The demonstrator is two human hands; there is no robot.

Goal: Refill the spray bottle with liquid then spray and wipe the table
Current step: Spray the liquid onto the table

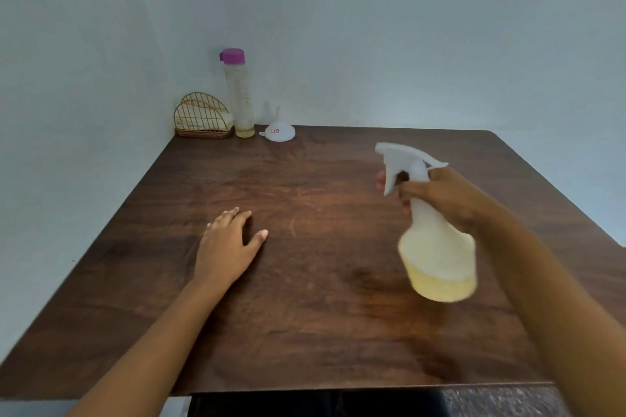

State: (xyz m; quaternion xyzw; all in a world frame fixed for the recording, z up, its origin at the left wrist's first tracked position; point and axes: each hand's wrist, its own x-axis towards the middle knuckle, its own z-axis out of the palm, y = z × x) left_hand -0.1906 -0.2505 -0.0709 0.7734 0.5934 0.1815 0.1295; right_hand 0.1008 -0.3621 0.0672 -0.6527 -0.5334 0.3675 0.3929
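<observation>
Yellow liquid fills the base of the translucent white plastic spray bottle [437, 247] my right hand [443, 193] grips by the neck, nozzle pointing left over the dark wooden table [305, 315]. My left hand [227, 247] lies flat, fingers loose, nearer the far-corner pale cloth [210, 122].

Pale blue-grey walls [372, 27] meet in a corner at far left. Dark wood-grain table [305, 315] sits against both. Soft glare mid-top. Speckled grey floor [501, 401] bottom right.
</observation>
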